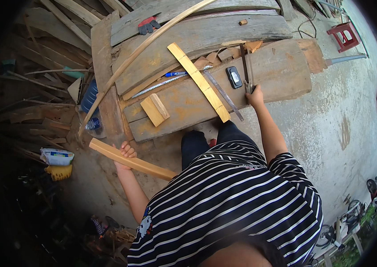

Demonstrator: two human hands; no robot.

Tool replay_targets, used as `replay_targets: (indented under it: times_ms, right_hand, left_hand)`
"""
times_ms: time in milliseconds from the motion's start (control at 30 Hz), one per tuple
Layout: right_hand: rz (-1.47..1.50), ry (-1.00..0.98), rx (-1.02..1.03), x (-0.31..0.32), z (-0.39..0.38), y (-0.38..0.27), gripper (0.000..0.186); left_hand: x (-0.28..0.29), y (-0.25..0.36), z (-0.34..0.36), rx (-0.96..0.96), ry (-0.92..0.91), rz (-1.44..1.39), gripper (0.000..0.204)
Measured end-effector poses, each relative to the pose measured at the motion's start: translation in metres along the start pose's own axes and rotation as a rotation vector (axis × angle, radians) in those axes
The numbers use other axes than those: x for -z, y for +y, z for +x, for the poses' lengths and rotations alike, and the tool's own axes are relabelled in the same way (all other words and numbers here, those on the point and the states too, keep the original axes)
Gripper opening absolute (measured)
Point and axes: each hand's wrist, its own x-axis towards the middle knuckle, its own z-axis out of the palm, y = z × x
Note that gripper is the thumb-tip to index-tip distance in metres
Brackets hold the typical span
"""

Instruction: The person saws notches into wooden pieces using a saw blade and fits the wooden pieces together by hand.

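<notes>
My left hand [128, 153] is closed around a pale, slightly curved wooden strip [150, 168], held off the bench at its left; the strip's lower end runs against my striped shirt. At the bench's right, my right hand [255, 95] grips the near end of a long narrow tool [249, 66] with a dark bar beside a grey one; its exact kind is unclear. Just left of that hand lies a small black case [233, 77]. A flat metal ruler [224, 95] and a yellowish curved strip with pencil marks [199, 82] rest slantwise across the bench.
The plank bench [282, 73] also carries a wooden block [155, 110], a blue pen [175, 74], a white measuring strip [162, 84] and a red-black glove [148, 25]. One long bent stick [130, 58] crosses its left side. A red stool [344, 36] stands far right.
</notes>
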Motion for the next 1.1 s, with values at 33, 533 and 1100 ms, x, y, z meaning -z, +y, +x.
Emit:
replay_targets:
  times_ms: [33, 533, 1100]
  right_hand:
    - [0.032, -0.054, -0.044, 0.001, 0.0, -0.003, 0.047]
    - [-0.042, -0.085, 0.301, -0.032, -0.05, -0.044, 0.038]
    - [-0.244, -0.319, 0.316, -0.034, -0.053, -0.044, 0.046]
  left_hand:
    - [0.004, 0.006, -0.01, -0.027, -0.021, -0.06, 0.038]
    - [-0.009, -0.101, 0.062, -0.322, 0.398, 0.063, 0.04]
    - [-0.043, -0.11, 0.051, -0.454, 0.569, 0.186, 0.016]
